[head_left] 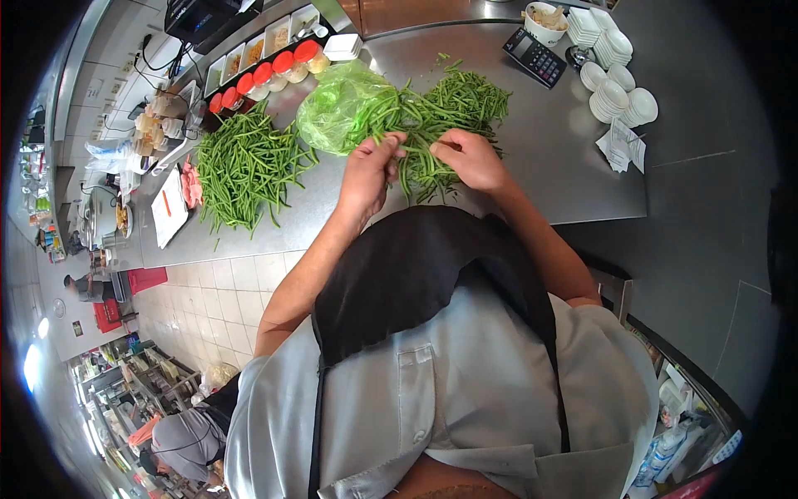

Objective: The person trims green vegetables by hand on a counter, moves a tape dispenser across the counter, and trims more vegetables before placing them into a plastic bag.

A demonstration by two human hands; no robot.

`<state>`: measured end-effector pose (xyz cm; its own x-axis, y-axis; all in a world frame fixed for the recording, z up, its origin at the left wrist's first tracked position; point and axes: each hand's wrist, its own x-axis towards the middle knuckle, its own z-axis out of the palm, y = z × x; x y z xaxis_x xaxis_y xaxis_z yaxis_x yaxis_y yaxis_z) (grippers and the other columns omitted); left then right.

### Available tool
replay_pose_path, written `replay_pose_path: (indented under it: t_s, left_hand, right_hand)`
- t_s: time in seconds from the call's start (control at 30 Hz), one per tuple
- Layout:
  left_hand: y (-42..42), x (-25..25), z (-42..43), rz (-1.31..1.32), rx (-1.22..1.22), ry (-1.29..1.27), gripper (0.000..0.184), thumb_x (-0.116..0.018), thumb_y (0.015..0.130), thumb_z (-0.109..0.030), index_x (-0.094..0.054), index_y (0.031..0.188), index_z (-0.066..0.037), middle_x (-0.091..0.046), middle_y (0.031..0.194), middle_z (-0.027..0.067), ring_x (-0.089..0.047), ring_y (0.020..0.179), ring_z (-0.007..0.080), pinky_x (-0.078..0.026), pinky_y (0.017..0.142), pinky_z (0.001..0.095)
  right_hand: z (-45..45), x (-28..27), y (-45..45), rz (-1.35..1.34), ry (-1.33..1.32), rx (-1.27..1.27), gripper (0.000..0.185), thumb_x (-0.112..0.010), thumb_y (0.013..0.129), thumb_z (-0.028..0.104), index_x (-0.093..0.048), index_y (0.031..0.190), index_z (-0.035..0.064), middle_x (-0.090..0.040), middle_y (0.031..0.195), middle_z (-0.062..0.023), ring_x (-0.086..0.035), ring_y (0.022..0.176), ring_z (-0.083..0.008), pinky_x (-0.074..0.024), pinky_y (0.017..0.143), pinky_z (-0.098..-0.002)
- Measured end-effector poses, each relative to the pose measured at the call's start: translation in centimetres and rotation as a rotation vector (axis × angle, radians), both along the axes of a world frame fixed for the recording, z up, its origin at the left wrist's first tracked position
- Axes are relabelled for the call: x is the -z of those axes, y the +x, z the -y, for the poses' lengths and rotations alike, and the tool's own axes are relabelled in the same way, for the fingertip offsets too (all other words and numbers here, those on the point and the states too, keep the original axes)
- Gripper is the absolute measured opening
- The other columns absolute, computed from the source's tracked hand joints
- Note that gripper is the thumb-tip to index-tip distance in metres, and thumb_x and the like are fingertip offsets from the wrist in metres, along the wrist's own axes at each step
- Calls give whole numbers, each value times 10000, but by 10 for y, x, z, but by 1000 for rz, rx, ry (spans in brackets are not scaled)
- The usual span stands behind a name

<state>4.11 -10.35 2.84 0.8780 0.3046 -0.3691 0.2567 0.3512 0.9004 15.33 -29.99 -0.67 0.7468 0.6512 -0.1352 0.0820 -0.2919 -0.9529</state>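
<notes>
My left hand [371, 173] is closed in a pinch at the front of a heap of green beans [470, 98], with a bean at its fingertips. Just to the right, my right hand [474, 160] pinches thumb against forefinger on a green bean, its fingers partly hiding it. A light green plastic bag [332, 112] with more beans spilling from it lies behind my left hand. Over to the left, a second pile of green beans [249, 166], cut into lengths, spreads on the steel counter [544, 187].
Red-lidded jars [283, 63] and white trays line the back left. A white board [170, 208] lies beyond the cut pile. At the right are a calculator [534, 56], a paper cup [545, 23], stacked white dishes [609, 101] and papers [621, 146]. Another person [184, 442] is behind, lower left.
</notes>
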Motion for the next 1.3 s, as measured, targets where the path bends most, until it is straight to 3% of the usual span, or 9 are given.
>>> replay_pose_path:
  t_s: [0.23,0.43,0.53,0.63,0.77,0.9,1.0,1.1,1.3]
  left_hand:
    - [-2,4,-1,17,-14,-86,208,-622,1088,-191,-713,1177,-27,-694,895,19,-513,647,68,-405,590,248]
    - [-5,0,0,52,-13,-176,212,-613,1091,-187,-700,1180,-16,-695,924,42,-534,671,85,-441,617,246]
    - [-7,-1,-2,37,40,-337,199,-601,1093,-178,-692,1154,-11,-696,944,56,-576,709,106,-483,643,257]
    - [-12,10,-5,45,68,-426,201,-553,1108,-188,-662,1114,-20,-699,980,79,-630,773,149,-528,678,278]
    - [-14,25,-19,-46,6,-612,206,-475,1115,-207,-598,1090,-44,-701,1009,139,-688,872,245,-594,777,373]
    - [-12,24,-13,-135,-7,-765,198,-460,1115,-196,-595,1086,-53,-700,1009,153,-702,929,321,-598,874,473]
    - [-11,28,-13,-247,125,-784,193,-467,1113,-195,-601,1091,-57,-701,1018,146,-704,954,321,-592,911,481]
    - [-11,0,7,-348,148,-557,168,-499,1106,-187,-609,1138,-62,-707,990,108,-692,888,266,-599,850,410]
    - [-11,17,-15,-184,372,-479,126,-576,1084,-178,-633,1127,-74,-689,884,50,-595,720,157,-525,678,282]
  right_hand:
    - [-12,-1,-12,493,131,-32,140,-704,919,152,-707,1020,56,-680,965,-132,-675,915,-352,-549,821,-449]
    - [-12,5,-13,438,-20,-73,96,-697,919,166,-674,953,79,-652,890,-117,-671,846,-321,-538,744,-429]
    - [-15,15,-4,-603,264,84,129,-690,950,191,-680,968,64,-669,887,-122,-673,839,-284,-534,754,-395]
    - [-2,10,13,-237,242,267,192,-705,969,229,-697,1008,42,-696,915,-134,-677,852,-273,-533,796,-382]
    - [46,-6,47,341,-73,265,219,-720,948,226,-728,1029,22,-707,986,-149,-691,941,-305,-538,875,-405]
    - [68,18,57,390,-112,232,184,-713,937,211,-725,1018,47,-699,1043,-152,-688,997,-325,-545,898,-433]
    - [61,18,46,382,-216,211,181,-710,937,219,-720,1038,69,-696,1068,-156,-682,1020,-347,-547,901,-451]
    - [45,9,29,412,-281,286,186,-718,931,212,-721,1055,74,-698,1055,-151,-685,1025,-343,-548,894,-450]
    - [42,29,32,454,-341,269,165,-724,929,173,-720,1042,54,-706,968,-141,-701,944,-317,-553,851,-428]
